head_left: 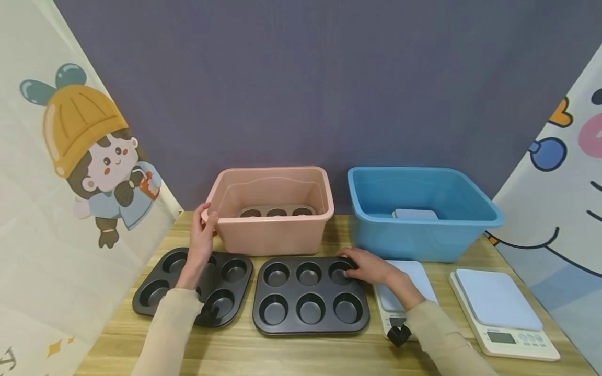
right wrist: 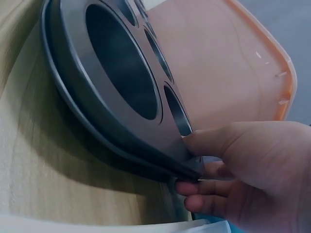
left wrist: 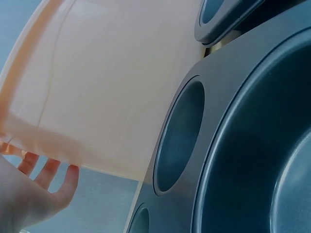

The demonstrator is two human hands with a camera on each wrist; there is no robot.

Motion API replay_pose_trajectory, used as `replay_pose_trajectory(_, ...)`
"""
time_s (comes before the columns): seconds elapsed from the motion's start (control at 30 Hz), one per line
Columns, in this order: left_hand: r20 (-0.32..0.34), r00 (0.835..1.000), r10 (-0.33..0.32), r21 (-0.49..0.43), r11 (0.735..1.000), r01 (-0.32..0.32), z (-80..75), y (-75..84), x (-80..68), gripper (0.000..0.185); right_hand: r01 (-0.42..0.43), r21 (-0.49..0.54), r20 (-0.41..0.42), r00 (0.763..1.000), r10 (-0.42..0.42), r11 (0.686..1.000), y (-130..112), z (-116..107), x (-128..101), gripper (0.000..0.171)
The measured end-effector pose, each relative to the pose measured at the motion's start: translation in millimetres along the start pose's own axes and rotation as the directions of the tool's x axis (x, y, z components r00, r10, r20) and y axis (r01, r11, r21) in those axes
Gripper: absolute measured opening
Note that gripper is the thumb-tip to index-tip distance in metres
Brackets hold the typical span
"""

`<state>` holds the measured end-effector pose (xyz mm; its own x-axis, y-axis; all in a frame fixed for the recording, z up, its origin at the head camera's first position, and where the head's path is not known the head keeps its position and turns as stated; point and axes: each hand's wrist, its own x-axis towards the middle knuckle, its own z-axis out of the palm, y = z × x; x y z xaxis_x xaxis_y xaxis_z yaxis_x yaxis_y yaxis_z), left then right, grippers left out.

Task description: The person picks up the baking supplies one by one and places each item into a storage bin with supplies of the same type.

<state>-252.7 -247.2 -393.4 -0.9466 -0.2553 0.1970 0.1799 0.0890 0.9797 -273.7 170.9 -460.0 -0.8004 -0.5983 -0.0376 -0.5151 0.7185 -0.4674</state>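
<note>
My left hand [head_left: 202, 240] grips the front left corner of a pink plastic bin [head_left: 273, 237], its fingers at the rim in the left wrist view. Inside that bin lies a muffin pan [head_left: 287, 210], partly hidden by the front wall. In front of it, a dark six-cup muffin pan [head_left: 310, 287] sits on the wooden table. My right hand [head_left: 369, 266] pinches this pan's far right corner, thumb on top and fingers [right wrist: 206, 188] underneath in the right wrist view. A second dark muffin pan [head_left: 237, 290] lies at the left, partly covered by my left forearm.
A blue bin [head_left: 404, 243] stands at the back right with a white-topped item [head_left: 416, 214] inside. One kitchen scale [head_left: 409, 277] lies under my right forearm; another kitchen scale [head_left: 498, 300] is farther right. A dark wall [head_left: 320, 94] rises behind the bins.
</note>
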Motion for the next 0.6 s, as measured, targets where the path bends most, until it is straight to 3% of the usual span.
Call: replay_pose_trajectory(0.6, -0.004, 1.000, -0.005, 0.026, 1.000, 0.006, 0.0, 2.9, -5.3, 0.052, 0.093, 0.065, -0.158, 0.984, -0.082, 0.993, -12.9, -14.6, -18.9, 0.038)
